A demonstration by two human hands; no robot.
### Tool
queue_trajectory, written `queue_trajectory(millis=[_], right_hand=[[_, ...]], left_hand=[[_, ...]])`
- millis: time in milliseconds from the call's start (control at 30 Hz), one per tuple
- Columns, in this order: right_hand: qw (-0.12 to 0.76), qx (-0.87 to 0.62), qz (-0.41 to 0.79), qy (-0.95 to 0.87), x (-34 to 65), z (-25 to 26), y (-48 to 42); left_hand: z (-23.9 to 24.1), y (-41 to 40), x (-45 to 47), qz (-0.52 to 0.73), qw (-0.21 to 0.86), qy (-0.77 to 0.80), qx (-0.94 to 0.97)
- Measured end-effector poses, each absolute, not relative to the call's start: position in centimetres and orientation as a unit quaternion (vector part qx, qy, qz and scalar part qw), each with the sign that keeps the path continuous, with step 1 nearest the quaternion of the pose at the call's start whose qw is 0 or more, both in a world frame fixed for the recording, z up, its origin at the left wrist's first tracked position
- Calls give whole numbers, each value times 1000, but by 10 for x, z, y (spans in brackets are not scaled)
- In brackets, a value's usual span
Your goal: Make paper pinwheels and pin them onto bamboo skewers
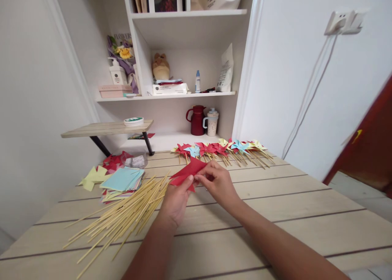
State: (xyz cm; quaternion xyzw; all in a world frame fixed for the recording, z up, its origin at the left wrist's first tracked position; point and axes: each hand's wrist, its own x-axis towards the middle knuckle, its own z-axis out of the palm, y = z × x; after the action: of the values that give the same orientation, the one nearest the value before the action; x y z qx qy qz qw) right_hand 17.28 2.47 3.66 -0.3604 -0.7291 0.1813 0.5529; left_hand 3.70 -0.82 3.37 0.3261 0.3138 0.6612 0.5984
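Between my hands, above the table, is a piece of red paper (190, 168) with pointed corners. My left hand (179, 194) grips its lower edge, thumb on top. The fingers of my right hand (216, 180) are pinched together at the paper's right side; whether they hold something small there is hidden. A spread of thin wooden sticks (122, 216) lies just left of my left hand. Beyond my hands, finished-looking paper pinwheels (219, 148) in red, blue and yellow rest in a row on their sticks.
A stack of coloured paper squares (122, 180) sits at left, beside a yellow cut paper (93, 178) and a clear plastic box (135, 161). Behind it stands a small raised shelf (107, 128). At the back are a red jug (197, 121) and a tumbler (212, 122).
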Motion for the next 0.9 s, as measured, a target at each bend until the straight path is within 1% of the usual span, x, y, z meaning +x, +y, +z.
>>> queue_trajectory(millis=[200, 367, 533, 633, 700, 900], right_hand=[[545, -363, 168, -737, 173, 35, 27], [535, -366, 122, -752, 176, 36, 27], [572, -344, 67, -742, 183, 42, 28], [576, -328, 26, -748, 185, 46, 28], [567, -329, 20, -755, 185, 48, 28], [508, -357, 10, -784, 185, 45, 29]], left_hand=[[31, -7, 38, 670, 561, 355, 333], [24, 2, 33, 690, 526, 379, 322], [24, 5, 27, 697, 499, 412, 309], [25, 5, 27, 685, 458, 441, 357], [25, 5, 27, 672, 421, 468, 390], [22, 0, 29, 618, 296, 501, 528]])
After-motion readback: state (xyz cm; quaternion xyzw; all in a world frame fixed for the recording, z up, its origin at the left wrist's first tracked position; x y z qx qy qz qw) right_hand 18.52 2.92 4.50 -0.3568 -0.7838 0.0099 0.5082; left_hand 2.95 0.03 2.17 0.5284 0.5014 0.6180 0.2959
